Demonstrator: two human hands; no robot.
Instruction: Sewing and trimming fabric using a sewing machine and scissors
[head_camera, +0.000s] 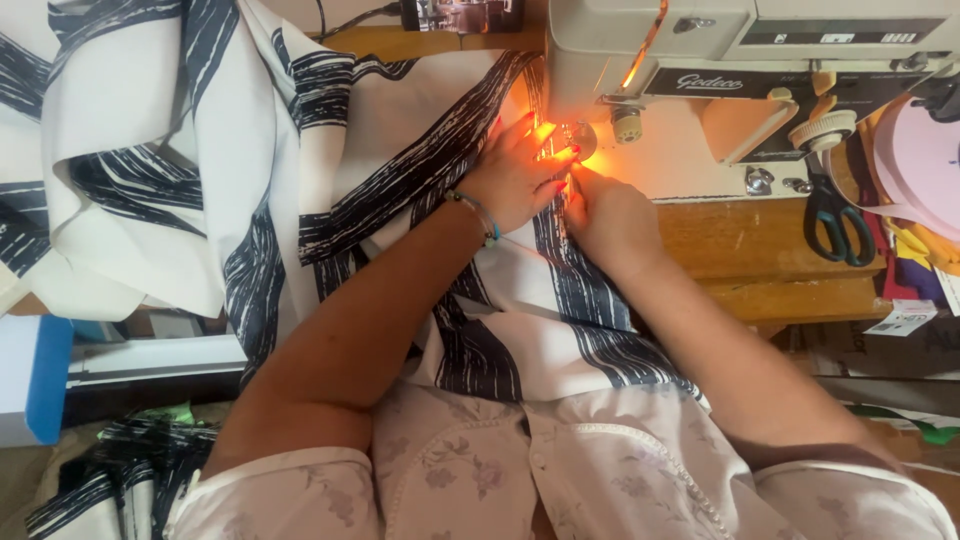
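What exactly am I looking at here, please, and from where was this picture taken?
The picture comes from a camera worn on a person's head, looking down at their own arms and hands. They sit at a wooden table with a cream sewing machine on it, its small lamp glowing orange over the needle area. A large white fabric with dark brushed stripes is spread across the table and hangs down on the left. The left hand, with a beaded bracelet at the wrist, lies flat on the fabric right by the needle. The right hand rests on the fabric beside it, fingers at the seam. To the right lie black-handled scissors and a roll of pale pink tape. Neither hand grips a tool.
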